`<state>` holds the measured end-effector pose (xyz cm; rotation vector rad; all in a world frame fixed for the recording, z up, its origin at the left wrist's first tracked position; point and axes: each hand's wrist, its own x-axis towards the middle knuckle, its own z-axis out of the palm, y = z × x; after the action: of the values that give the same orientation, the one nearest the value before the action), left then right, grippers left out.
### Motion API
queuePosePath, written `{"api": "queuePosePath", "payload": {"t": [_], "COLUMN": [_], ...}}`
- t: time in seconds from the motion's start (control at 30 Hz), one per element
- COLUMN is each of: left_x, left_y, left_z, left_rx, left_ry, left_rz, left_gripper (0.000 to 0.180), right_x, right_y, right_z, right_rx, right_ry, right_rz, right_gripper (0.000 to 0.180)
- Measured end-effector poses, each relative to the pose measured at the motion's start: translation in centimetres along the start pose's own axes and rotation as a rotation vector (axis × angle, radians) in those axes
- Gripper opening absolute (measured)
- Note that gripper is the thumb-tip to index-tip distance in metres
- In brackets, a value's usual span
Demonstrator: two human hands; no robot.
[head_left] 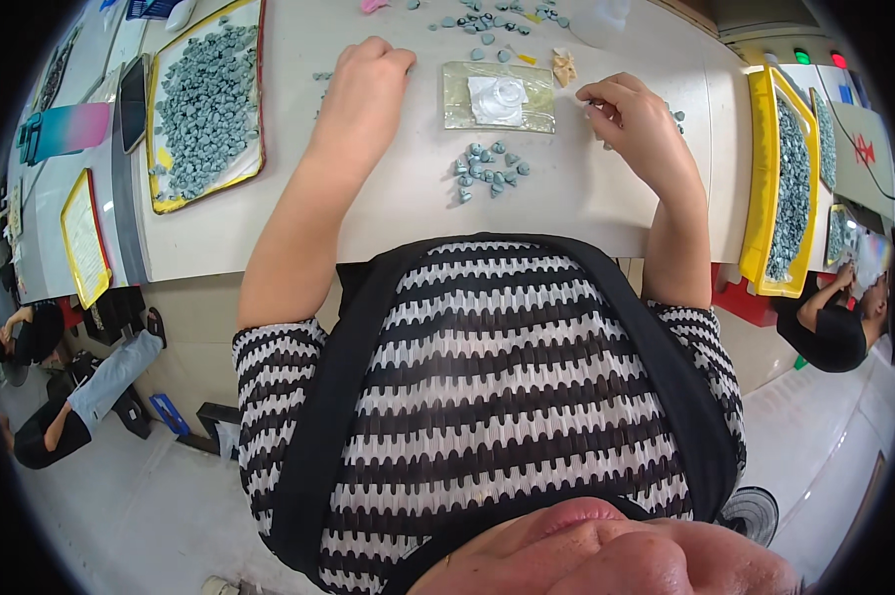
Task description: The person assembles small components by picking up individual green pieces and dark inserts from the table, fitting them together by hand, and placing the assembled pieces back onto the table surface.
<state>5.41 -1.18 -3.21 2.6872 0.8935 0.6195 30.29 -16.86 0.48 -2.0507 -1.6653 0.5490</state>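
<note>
Across the upper middle of the frame, the left grip (pixel 364 91) and right grip (pixel 630 114) sit over the surface (pixel 408 188) with fingers bent; I cannot tell whether either pinches anything. Loose grey-green stones (pixel 486 176) lie clustered just below the greenish pad (pixel 542 99). Lifting one at a time, with a light pinch, should keep neighbours undisturbed.

Small grey-green stones (pixel 512 179), some pointed and some rounded, are gathered in a loose cluster on the table (pixel 591 213). Just beyond them a flat, shiny, yellowish pad (pixel 539 104) is laid, its middle covered by a white, ridged mass (pixel 499 97). More stones are scattered past it; a few, partly hidden, are seen farther out on either side.
</note>
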Motion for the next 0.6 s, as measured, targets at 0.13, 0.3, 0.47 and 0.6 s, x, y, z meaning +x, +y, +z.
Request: {"api": "queuePosePath", "payload": {"t": [0.13, 0.3, 0.47, 0.6], "left_x": [0.5, 0.7, 0.8, 0.6], "left_y": [0.1, 0.5, 0.2, -0.7], "left_z": [0.7, 0.9, 0.0, -0.6], "left_rx": [-0.007, -0.063, -0.101, -0.092], "left_ry": [-0.039, 0.099, 0.115, 0.022], "left_rz": [-0.027, -0.002, 0.010, 0.001], "left_gripper": [0.015, 0.012, 0.013, 0.016], "right_x": [0.2, 0.5, 0.6, 0.7], "right_y": [0.5, -1.1, -1.5, -1.1], "right_z": [0.0, 0.2, 1.1, 1.2], "right_rx": [0.027, 0.170, 0.290, 0.240], "right_ry": [-0.032, 0.036, 0.109, 0.163], "right_rz": [-0.012, 0.084, 0.028, -0.031], "right_gripper": [0.016, 0.013, 0.016, 0.019]}}
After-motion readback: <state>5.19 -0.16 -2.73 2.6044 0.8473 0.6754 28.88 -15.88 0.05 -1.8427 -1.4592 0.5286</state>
